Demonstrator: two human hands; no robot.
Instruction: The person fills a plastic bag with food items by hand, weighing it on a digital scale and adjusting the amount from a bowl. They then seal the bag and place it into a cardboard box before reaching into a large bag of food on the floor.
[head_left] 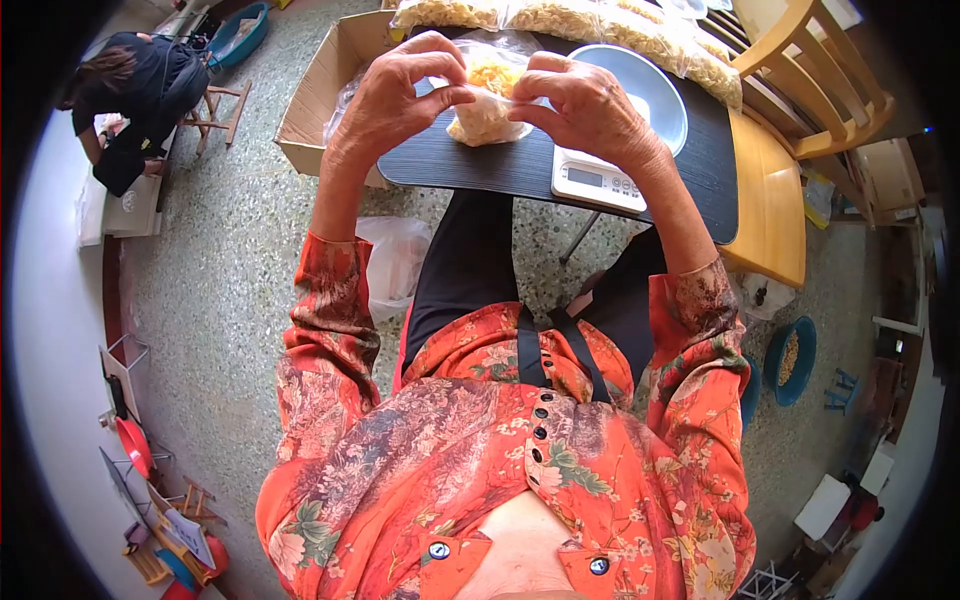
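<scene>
A clear plastic bag (483, 122) of pale yellow, flaky dried food stands upright on the dark table (450, 165). My left hand (405, 90) pinches the left side of its mouth between thumb and fingers. On the other side, my right hand (575, 95) grips the bag's rim the same way. Between the two hands the mouth spreads apart and orange-yellow pieces show inside. Just right of my right hand sits a white kitchen scale (598, 182) with a round, pale blue basin (665, 105) on it.
Several filled bags (590, 22) line the table's far edge. An open cardboard box (310, 95) stands left of the table, and a wooden chair (830, 75) at the right. A white plastic bag (395, 262) hangs below the table. Another person (140, 80) sits at far left.
</scene>
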